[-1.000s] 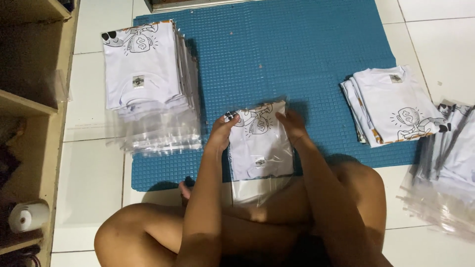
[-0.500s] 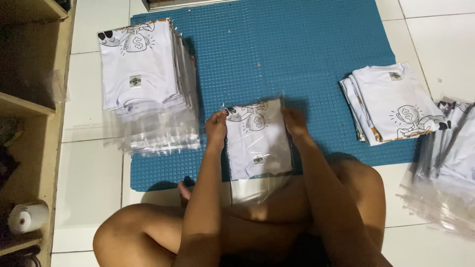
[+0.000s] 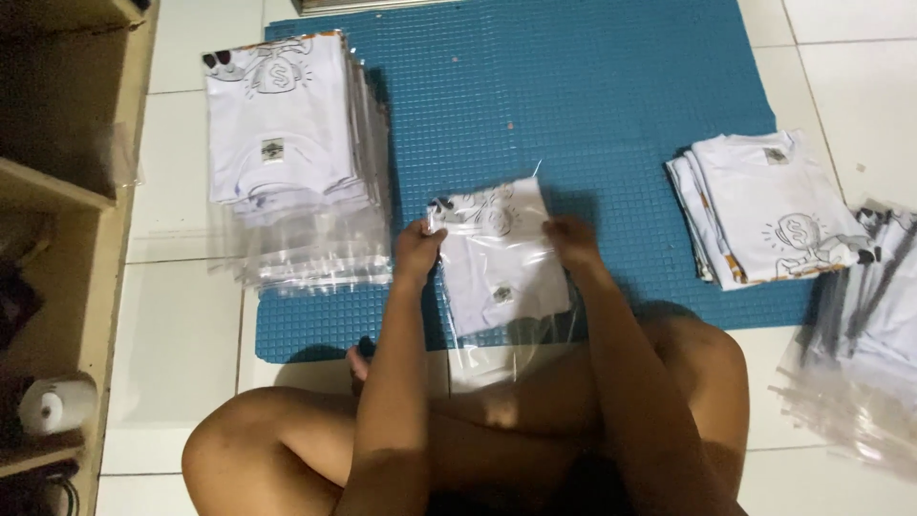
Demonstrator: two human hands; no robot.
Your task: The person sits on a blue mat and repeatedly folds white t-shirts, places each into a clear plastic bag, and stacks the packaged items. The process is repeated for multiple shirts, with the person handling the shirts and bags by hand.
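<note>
A folded white printed t-shirt in a clear plastic bag (image 3: pixel 499 263) lies on the blue mat (image 3: pixel 573 115) in front of my crossed legs. My left hand (image 3: pixel 417 250) grips the bag's upper left corner. My right hand (image 3: pixel 571 241) holds its upper right edge. The bag's open end trails toward my lap.
A tall stack of bagged white shirts (image 3: pixel 287 153) stands at the mat's left. A pile of unbagged folded shirts (image 3: pixel 774 205) lies on the right, with loose clear bags (image 3: pixel 860 354) beside it. A wooden shelf (image 3: pixel 57 191) with a tape roll (image 3: pixel 57 406) lines the left edge.
The shirt now sits deeper in the bag. Both hands have shifted to the bag's top corners and spread slightly apart.
</note>
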